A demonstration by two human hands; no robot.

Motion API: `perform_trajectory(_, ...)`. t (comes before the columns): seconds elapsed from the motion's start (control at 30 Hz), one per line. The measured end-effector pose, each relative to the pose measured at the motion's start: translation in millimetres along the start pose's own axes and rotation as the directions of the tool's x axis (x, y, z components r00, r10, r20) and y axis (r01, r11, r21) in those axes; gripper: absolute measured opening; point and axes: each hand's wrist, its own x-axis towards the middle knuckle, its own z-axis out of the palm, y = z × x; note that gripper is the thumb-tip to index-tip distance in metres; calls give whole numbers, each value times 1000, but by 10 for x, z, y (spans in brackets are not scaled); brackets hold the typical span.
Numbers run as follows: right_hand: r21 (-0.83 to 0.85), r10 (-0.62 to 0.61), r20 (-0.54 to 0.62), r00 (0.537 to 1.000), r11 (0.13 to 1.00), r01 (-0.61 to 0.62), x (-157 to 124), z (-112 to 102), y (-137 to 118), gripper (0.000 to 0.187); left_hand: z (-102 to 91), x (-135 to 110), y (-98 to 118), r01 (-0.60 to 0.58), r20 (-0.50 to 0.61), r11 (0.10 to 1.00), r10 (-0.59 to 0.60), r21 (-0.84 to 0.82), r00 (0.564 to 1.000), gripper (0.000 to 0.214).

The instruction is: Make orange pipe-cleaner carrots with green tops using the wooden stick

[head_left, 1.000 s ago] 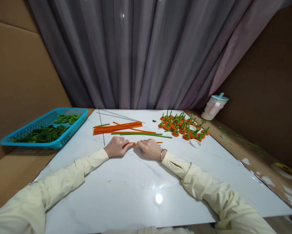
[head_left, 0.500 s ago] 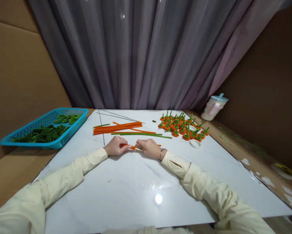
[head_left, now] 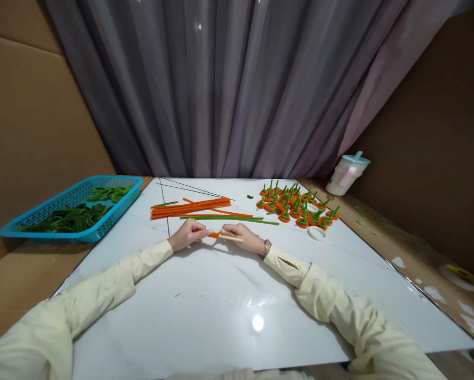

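My left hand is closed in a pinch on an orange pipe cleaner that looks wound around a thin pale stick. The stick points right and passes in front of my right hand. My right fingers pinch at the right end of the orange winding. The stick's left end is hidden in my left hand. Just beyond my hands lie a bundle of orange pipe cleaners and a few long green pipe cleaners.
At right are several orange pipe-cleaner coils with green stems and a white ring. A blue basket at left holds green leaf-like pieces. A lidded cup stands back right. A grey curtain hangs behind the white table.
The orange strand that stood up between my fingers now lies wound on the stick. The stick now shows in front of my right hand, which has turned slightly.
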Motion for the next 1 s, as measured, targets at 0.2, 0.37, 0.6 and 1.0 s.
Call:
perform_trajectory(0.2, -121, 57, -40, 998, 991, -61, 2, 24, -8, 34, 83, 3, 7, 55, -151, 998, -59, -30, 987, 50)
perform_trajectory(0.37, -334, 88, -43, 995, 938, -97, 1, 50, -45, 30, 131, 26, -38, 114, -344, 989, -75, 94, 936, 49)
perform_trajectory(0.6, -536, 42, 6, 999, 844, -32, -47, 70, -73, 19, 157, 7, -23, 131, -370, 933, 3, 335, 929, 49)
perform_trajectory(1.0, -645, -75, -37, 997, 764, 34, -87, 71, -46, 13, 143, 14, -45, 5, -108, 921, 40, 390, 993, 47)
